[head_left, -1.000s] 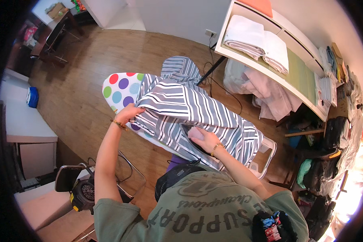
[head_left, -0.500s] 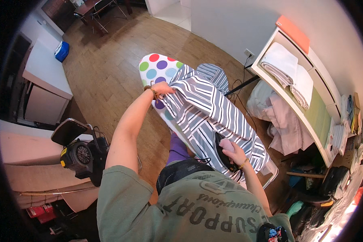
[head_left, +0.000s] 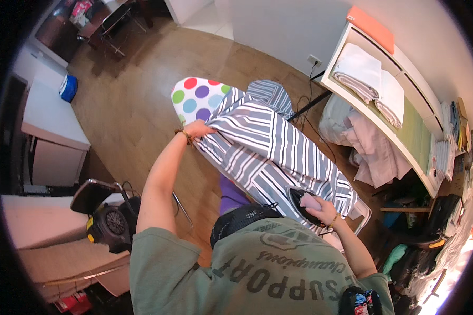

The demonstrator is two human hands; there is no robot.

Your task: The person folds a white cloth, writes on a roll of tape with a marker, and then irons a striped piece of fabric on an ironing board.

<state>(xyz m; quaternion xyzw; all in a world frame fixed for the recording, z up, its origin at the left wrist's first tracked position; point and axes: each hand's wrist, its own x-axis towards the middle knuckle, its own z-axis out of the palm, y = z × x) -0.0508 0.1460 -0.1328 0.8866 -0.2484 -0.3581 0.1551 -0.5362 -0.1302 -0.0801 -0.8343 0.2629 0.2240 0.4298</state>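
A grey cloth with white and dark stripes [head_left: 257,131] is draped over an ironing board [head_left: 185,85] whose white cover has coloured dots. My left hand [head_left: 198,129] is closed on the cloth's near left edge, bunching it. On the board's right part, my right hand [head_left: 326,210] grips a dark iron [head_left: 298,198] by its handle, where a pale pink wrap shows. The iron rests on the striped cloth near its front edge; its soleplate is hidden. Part of the cloth hangs past the board's far side.
At the right stands a white desk [head_left: 335,65] bearing folded white cloths [head_left: 358,71]. Pale fabric [head_left: 373,152] hangs beneath it, and cords [head_left: 305,118] run along the floor behind the board. A black machine with a round grille [head_left: 113,223] is at my left.
My left hand has drawn the cloth's edge slightly toward me, and more of the dotted cover's end shows. The iron stays on the right part of the cloth. The whole view has shifted a little.
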